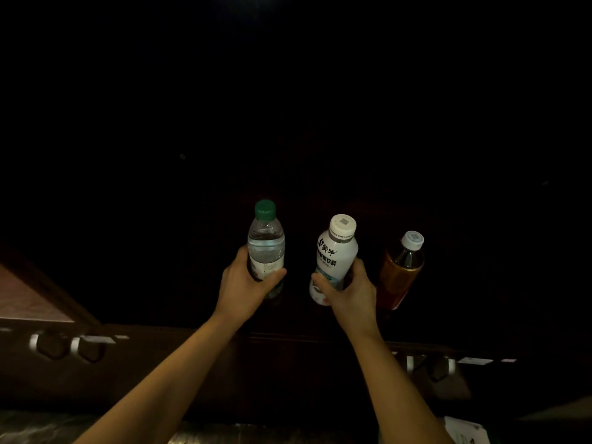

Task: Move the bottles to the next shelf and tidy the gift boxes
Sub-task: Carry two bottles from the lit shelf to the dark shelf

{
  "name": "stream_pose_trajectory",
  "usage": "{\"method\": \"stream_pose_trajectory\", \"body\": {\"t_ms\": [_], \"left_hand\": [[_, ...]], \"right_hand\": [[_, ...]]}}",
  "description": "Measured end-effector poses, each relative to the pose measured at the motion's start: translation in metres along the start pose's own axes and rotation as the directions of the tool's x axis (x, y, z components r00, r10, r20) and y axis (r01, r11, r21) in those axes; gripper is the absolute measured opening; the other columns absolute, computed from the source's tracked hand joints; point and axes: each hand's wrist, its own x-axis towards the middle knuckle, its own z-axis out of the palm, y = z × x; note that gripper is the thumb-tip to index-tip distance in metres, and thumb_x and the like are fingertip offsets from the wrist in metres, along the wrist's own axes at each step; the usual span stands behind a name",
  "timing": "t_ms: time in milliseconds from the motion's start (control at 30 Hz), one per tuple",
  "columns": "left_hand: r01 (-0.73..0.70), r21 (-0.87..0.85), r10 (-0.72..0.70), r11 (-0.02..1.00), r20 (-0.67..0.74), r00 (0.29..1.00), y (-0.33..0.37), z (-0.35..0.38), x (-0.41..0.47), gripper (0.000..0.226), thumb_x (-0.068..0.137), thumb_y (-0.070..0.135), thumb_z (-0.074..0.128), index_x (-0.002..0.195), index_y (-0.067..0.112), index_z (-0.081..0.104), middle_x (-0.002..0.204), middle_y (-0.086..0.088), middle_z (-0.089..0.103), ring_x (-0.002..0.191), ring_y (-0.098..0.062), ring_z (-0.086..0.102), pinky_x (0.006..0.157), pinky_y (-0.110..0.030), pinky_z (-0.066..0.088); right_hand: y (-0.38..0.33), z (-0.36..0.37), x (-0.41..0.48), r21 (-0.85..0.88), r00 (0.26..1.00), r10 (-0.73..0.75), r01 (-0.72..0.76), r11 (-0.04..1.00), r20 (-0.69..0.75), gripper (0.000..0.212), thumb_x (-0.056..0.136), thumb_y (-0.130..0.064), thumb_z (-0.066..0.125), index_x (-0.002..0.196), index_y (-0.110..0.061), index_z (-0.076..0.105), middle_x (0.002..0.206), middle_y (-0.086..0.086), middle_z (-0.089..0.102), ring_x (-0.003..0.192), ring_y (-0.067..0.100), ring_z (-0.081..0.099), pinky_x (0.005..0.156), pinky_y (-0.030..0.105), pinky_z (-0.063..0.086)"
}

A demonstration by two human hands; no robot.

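My left hand (245, 283) grips the lower half of a clear water bottle (266, 241) with a green cap, held upright. Wrapped around a white drink bottle (336, 251) with a white cap and dark lettering is my right hand (350, 291). Just right of that hand stands an amber tea bottle (400, 270) with a white cap, untouched. All three bottles sit in a very dark shelf space, whose surface I cannot make out. No gift boxes are visible.
A dark wooden shelf edge (288, 338) runs across below my wrists, with metal fittings at the left (33, 342) and right (410, 363). A pale pinkish panel (22, 299) shows at the far left. Something white (464, 431) lies at the bottom right.
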Motion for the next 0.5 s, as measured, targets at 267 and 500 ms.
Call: {"method": "stream_pose_trajectory", "body": {"t_ms": [267,500], "left_hand": [[0.021,-0.01,-0.021,1.0,0.038,0.999,-0.001,-0.001,-0.001,0.073,0.072,0.045,0.084,0.133,0.028,0.048,0.111,0.025,0.061,0.101,0.019,0.056,0.084,-0.008,0.047],[0.012,0.024,-0.014,1.0,0.081,0.997,-0.001,-0.02,-0.011,0.098,0.068,0.062,0.08,0.148,0.033,0.031,0.142,0.016,0.049,0.122,0.008,0.046,0.094,-0.008,0.035]], "right_hand": [[0.001,-0.001,0.0,0.014,0.999,0.005,-0.006,1.0,0.031,0.076,0.071,-0.047,0.084,0.136,-0.026,0.051,0.127,-0.01,0.064,0.121,0.011,0.061,0.089,0.047,0.06],[0.002,0.0,-0.009,-0.02,0.998,0.027,-0.026,0.999,0.06,0.087,0.073,-0.041,0.086,0.146,-0.029,0.04,0.124,-0.024,0.055,0.102,-0.028,0.049,0.081,-0.002,0.041]]}}
